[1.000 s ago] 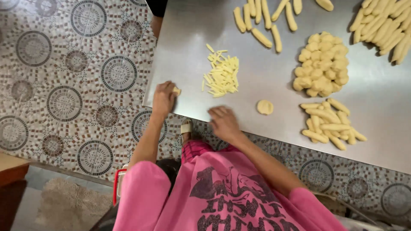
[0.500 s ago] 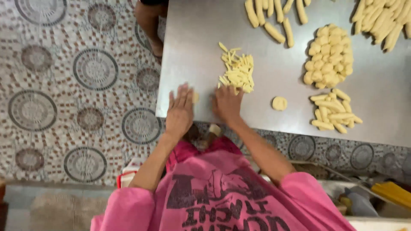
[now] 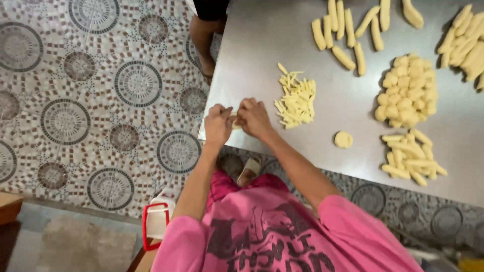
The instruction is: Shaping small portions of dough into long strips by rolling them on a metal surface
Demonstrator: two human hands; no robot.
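Both hands meet at the near left corner of the steel surface (image 3: 282, 45) — left hand (image 3: 218, 125) and right hand (image 3: 254, 117) with fingertips pressed together around a small pale dough piece (image 3: 234, 121), which peeps out between them; each grip is closed on it, pinching from opposite sides. The piece sits directly between the two hands, equally near to each, its shape mostly hidden, so its long axis cannot be told. Just right of the right hand lies a loose pile of thin yellow strips (image 3: 296, 99). Farther right, a flattened dough disc (image 3: 343, 139) lies alone; beyond it a heap of dough balls (image 3: 406, 90) and a cluster of short rolled sticks (image 3: 411, 157). Longer rolled logs (image 3: 348, 30) lie at the far edge. Patterned tile floor (image 3: 101, 90) lies left — another person's leg (image 3: 204, 38) stands by the far corner.
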